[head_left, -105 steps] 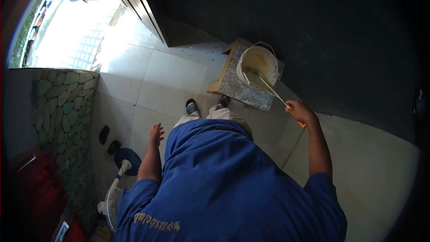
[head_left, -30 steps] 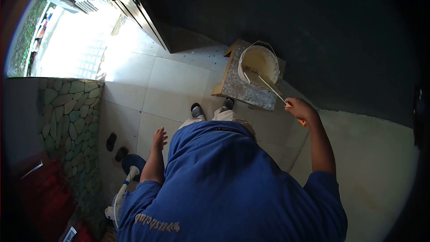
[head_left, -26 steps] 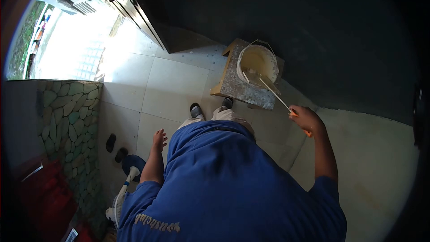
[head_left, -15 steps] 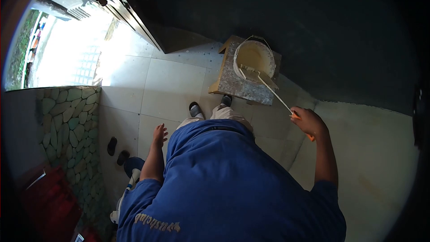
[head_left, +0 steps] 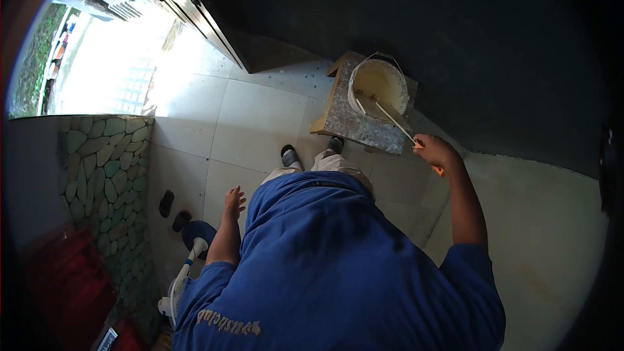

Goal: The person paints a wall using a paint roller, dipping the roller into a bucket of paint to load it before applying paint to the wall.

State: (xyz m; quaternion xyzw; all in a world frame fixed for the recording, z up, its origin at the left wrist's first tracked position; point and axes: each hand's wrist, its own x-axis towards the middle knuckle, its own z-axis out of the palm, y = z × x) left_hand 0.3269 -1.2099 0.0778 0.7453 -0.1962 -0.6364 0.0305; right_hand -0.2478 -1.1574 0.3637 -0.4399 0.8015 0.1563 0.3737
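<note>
right hand (head_left: 437, 152): fist closed on orange handle of paint roller (head_left: 390, 121); long thin shaft slants up-left into paint bucket (head_left: 379, 84)
roller head: inside bucket, at near rim
bucket: white, cream paint, sits on speckled board (head_left: 354, 123) on tile floor (head_left: 253, 117)
left hand (head_left: 234, 202): fingers loosely spread, holding nothing, hanging at side
nearby: slippered feet just below board; floor fan (head_left: 185, 266) lower left

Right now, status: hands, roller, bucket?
Right hand grips roller handle, head in bucket. Left hand free at side. Bucket on board. Nothing between.
</note>
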